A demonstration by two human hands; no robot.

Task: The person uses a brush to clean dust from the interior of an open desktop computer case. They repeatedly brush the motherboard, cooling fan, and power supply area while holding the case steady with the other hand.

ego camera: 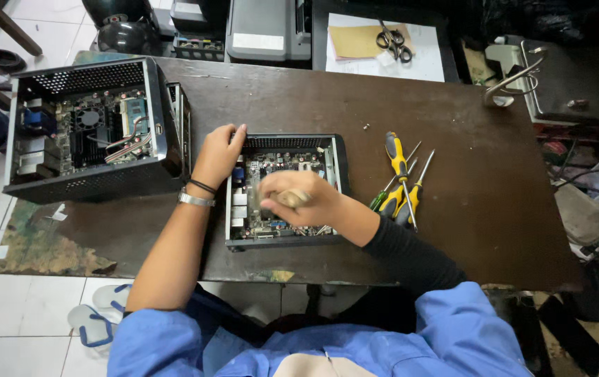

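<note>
**Two hands at an open computer case on a worn desk**

A dark wooden desk (453, 209) stands on a white tiled floor (6, 335), its top scuffed and its left edge peeling. In the middle, right under the fingers, lies a small open computer case (338, 157) with its circuit board (278, 164) showing.

The left hand (219, 155) rests on the case's left rim, fingers curled loosely over the edge and touching it, not clenched around anything. A metal watch (195, 200) and a dark band sit on that wrist.

The right hand (299, 199) hovers over the board, blurred; its fingers are closed around a pale wooden handle (291, 199). What the handle belongs to cannot be told, since its working end is hidden under the hand.

Just right of the right hand's knuckles lie several screwdrivers (401, 181) with yellow-and-black and green handles, side by side, near the case but not touching it. Left of the left hand's fingers, just beside them, stands a second open case (83, 126), larger, with a fan and cables inside. Well beyond the fingertips, at the desk's far edge, scissors (392, 40) lie on a brown envelope (359, 40).
</note>
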